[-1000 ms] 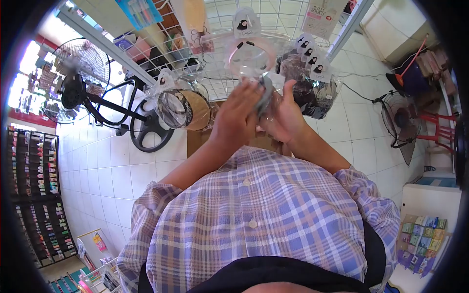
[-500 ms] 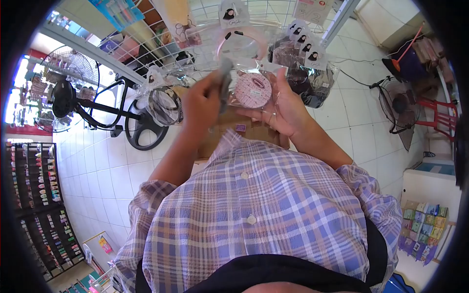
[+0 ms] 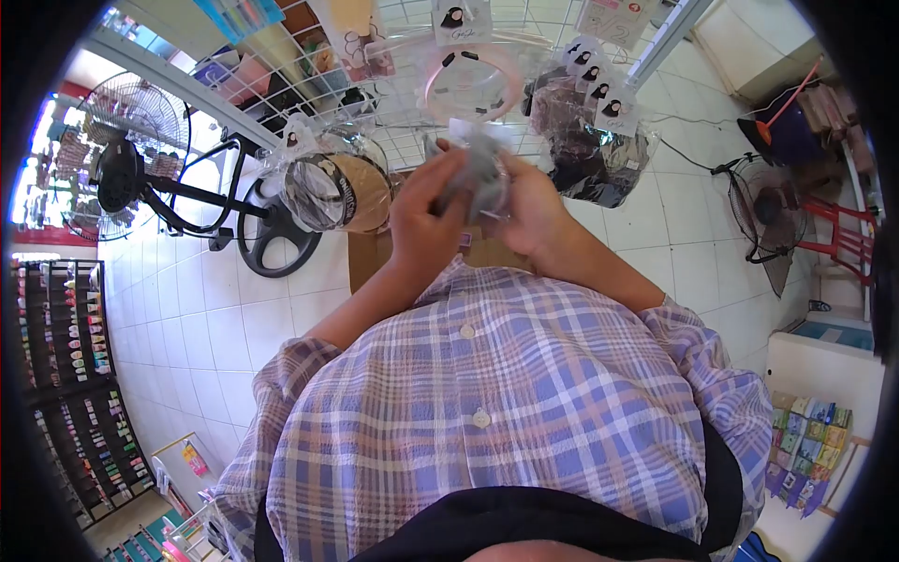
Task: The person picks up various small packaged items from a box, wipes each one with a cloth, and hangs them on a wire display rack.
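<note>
Both hands are raised together in front of the wire rack point(image 3: 412, 56): the left hand point(image 3: 426, 220) and the right hand point(image 3: 529, 211) each close their fingers around a small clear-wrapped packet point(image 3: 482, 173) held between them (its contents are too blurred to tell). Just above it a pink headband point(image 3: 468, 80) hangs on the rack, with dark bagged headbands point(image 3: 590, 150) near its right edge and a brown bagged headband point(image 3: 337, 192) toward its left edge.

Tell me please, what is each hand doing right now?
Left hand: closed on the grey packet.
Right hand: closed on the same grey packet.
</note>
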Motion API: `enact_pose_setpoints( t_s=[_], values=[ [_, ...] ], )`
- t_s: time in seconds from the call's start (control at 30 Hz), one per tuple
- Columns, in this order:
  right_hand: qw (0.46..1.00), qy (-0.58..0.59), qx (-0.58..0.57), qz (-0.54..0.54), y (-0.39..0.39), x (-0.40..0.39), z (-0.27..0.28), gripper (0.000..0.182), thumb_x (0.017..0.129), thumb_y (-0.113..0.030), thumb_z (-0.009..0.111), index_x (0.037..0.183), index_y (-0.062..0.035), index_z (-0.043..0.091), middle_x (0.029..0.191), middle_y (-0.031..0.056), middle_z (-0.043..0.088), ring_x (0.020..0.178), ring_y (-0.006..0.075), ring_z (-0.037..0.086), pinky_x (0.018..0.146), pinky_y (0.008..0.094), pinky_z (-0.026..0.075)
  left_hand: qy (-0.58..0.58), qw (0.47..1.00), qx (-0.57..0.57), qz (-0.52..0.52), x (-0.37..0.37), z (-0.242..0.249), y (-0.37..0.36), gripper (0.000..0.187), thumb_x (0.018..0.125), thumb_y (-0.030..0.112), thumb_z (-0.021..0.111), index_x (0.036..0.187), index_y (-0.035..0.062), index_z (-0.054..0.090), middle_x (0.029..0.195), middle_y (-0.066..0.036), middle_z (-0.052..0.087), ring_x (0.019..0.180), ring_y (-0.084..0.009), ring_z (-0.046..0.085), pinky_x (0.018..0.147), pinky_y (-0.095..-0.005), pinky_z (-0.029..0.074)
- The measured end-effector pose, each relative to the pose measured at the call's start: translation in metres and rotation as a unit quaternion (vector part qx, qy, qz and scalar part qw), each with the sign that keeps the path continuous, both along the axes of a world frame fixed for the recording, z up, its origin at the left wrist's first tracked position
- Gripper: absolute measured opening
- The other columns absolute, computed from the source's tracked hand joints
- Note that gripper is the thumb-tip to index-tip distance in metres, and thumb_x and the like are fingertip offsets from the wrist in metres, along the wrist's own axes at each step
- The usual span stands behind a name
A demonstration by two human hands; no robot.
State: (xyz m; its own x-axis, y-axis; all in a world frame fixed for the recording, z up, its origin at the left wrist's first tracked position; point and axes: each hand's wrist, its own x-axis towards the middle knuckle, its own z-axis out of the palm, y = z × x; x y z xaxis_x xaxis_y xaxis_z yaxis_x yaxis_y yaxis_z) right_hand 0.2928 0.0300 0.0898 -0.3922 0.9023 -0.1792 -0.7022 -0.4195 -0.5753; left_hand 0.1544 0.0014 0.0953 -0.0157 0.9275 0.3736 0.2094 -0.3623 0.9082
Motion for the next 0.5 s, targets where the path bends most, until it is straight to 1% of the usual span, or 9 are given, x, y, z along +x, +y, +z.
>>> enact_pose_setpoints(
  t_s=[0.03,0.07,0.13,0.27,0.33,0.37,0.4,0.47,0.5],
  values=[
    [0.978,0.161,-0.103,0.084,0.0,0.004,0.002,0.054,0.098,-0.047,0.036,0.133,-0.0066,0.043,0.125,0.0096,0.053,0.104,0.0208,0.058,0.096,0.0383,0.045,0.231,0.952,0.202,-0.006,0.0,0.008,-0.002,0.033,0.078,-0.002,0.063,0.11,0.0002,0.064,0.105,-0.013,0.065,0.095,-0.026,0.062,0.081,-0.0365,0.05],
    [0.978,0.16,-0.102,0.085,0.0,0.005,0.005,0.054,0.098,-0.047,0.036,0.133,-0.0066,0.043,0.125,0.0096,0.053,0.104,0.0208,0.058,0.096,0.0383,0.045,0.23,0.952,0.202,-0.004,-0.002,0.014,-0.003,0.033,0.078,-0.002,0.063,0.11,0.0002,0.064,0.105,-0.013,0.065,0.095,-0.026,0.062,0.081,-0.0365,0.05],
    [0.967,0.223,-0.049,0.109,-0.002,0.007,0.01,0.063,0.097,-0.056,0.022,0.136,-0.0113,0.043,0.131,0.01,0.051,0.114,0.0233,0.053,0.103,0.0451,0.038,0.313,0.912,0.253,-0.081,-0.005,0.021,-0.006,0.042,0.069,-0.003,0.066,0.11,-0.0003,0.063,0.102,-0.015,0.064,0.097,-0.0303,0.06,0.083,-0.0368,0.049],
    [0.975,0.187,-0.027,0.118,-0.007,0.007,-0.002,0.059,0.098,-0.054,0.024,0.136,-0.015,0.044,0.133,0.0075,0.05,0.121,0.0226,0.048,0.105,0.0467,0.035,0.323,0.912,0.244,-0.068,-0.014,0.021,-0.006,0.038,0.07,-0.004,0.064,0.108,0.0004,0.064,0.104,-0.013,0.064,0.097,-0.0299,0.059,0.085,-0.0376,0.047],
    [0.972,0.193,-0.052,0.126,-0.009,-0.002,-0.009,0.056,0.098,-0.053,0.025,0.137,-0.0165,0.043,0.134,0.0049,0.049,0.123,0.0222,0.046,0.106,0.0456,0.034,0.268,0.945,0.179,0.048,-0.011,0.022,0.005,0.037,0.071,-0.002,0.064,0.107,0.0017,0.064,0.106,-0.012,0.063,0.097,-0.0304,0.059,0.088,-0.0392,0.046],
    [0.971,0.193,-0.052,0.128,-0.011,-0.003,-0.008,0.056,0.098,-0.053,0.025,0.137,-0.0165,0.043,0.134,0.0049,0.049,0.123,0.0222,0.046,0.106,0.0456,0.034,0.299,0.924,0.239,0.022,-0.008,0.018,0.008,0.034,0.071,0.002,0.066,0.105,0.0023,0.067,0.106,-0.013,0.066,0.095,-0.0282,0.061,0.087,-0.0374,0.047],
    [0.965,0.215,-0.046,0.141,-0.014,-0.003,-0.004,0.054,0.099,-0.05,0.026,0.137,-0.0172,0.043,0.133,0.0034,0.05,0.123,0.022,0.046,0.106,0.0452,0.034,0.299,0.923,0.241,0.023,-0.004,0.021,0.005,0.034,0.071,0.002,0.066,0.105,0.0023,0.067,0.106,-0.013,0.066,0.095,-0.0282,0.061,0.087,-0.0374,0.047],
    [0.959,0.233,-0.038,0.155,-0.017,-0.003,0.004,0.051,0.099,-0.048,0.026,0.136,-0.0178,0.044,0.132,0.0019,0.05,0.124,0.0217,0.046,0.106,0.0449,0.034,0.306,0.918,0.249,-0.037,0.005,0.026,-0.001,0.034,0.071,0.004,0.067,0.105,0.0021,0.067,0.107,-0.013,0.066,0.094,-0.028,0.061,0.088,-0.0367,0.045],
    [0.955,0.251,-0.057,0.145,-0.017,-0.003,0.007,0.05,0.099,-0.046,0.027,0.136,-0.0173,0.044,0.132,0.0032,0.051,0.124,0.0217,0.046,0.105,0.0435,0.035,0.337,0.909,0.246,-0.009,-0.001,0.022,0.005,0.034,0.072,0.005,0.067,0.105,0.0021,0.068,0.105,-0.012,0.067,0.094,-0.0281,0.059,0.089,-0.0366,0.044]
  ],
)
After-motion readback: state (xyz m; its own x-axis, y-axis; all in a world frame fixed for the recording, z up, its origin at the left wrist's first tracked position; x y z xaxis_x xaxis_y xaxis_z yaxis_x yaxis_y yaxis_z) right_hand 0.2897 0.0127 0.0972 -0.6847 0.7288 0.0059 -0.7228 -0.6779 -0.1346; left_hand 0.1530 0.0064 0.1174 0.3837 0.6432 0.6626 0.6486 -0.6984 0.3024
